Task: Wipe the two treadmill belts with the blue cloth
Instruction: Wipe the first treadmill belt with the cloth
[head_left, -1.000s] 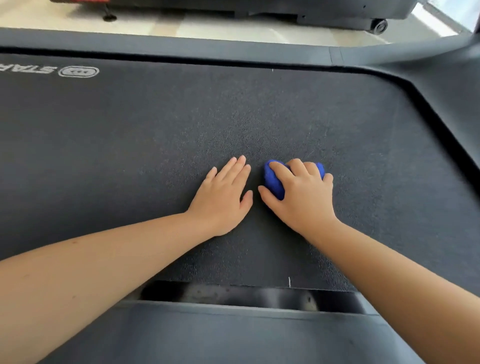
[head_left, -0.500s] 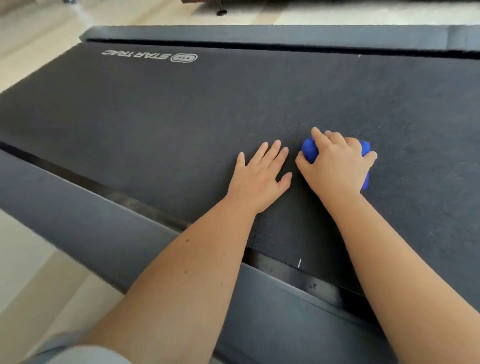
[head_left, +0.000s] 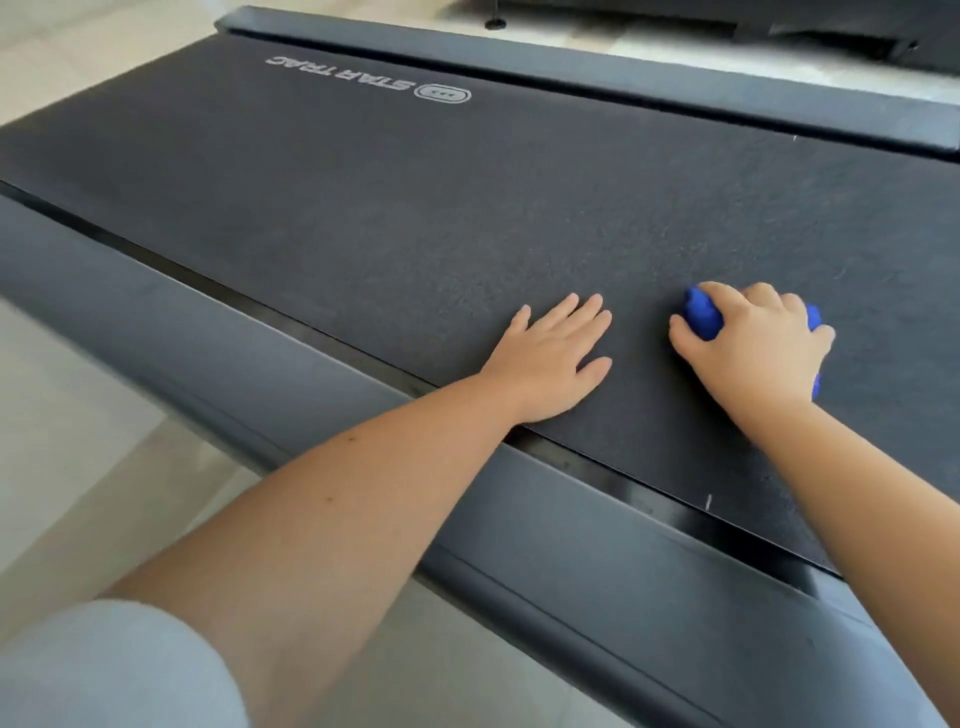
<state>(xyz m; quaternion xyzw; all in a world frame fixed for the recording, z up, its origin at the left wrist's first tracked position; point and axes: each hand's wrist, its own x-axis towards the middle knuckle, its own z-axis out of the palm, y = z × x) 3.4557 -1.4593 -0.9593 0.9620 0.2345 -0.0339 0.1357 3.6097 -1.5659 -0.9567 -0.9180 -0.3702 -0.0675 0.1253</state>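
Now the dark grey textured treadmill belt (head_left: 415, 218) fills most of the view, running from 10 o'clock to 4 o'clock; its smooth dark near side rail (head_left: 571, 545) crosses below the belt, and the pale tiled floor (head_left: 62, 405) shows at 8 o'clock; a white printed brand logo (head_left: 369, 78) sits on the belt at 11 o'clock. A light grey sleeve (head_left: 104, 670) covers the upper left arm at 7 o'clock. The left hand (head_left: 550, 358) lies flat on the belt, fingers straight and slightly spread, as it did half a second ago; the right hand (head_left: 753, 343) curls its fingers over the bunched blue cloth (head_left: 701, 314), pressing it onto the belt at 3 o'clock of the left hand. The gap between the hands has widened; earlier the thumbs nearly touched.
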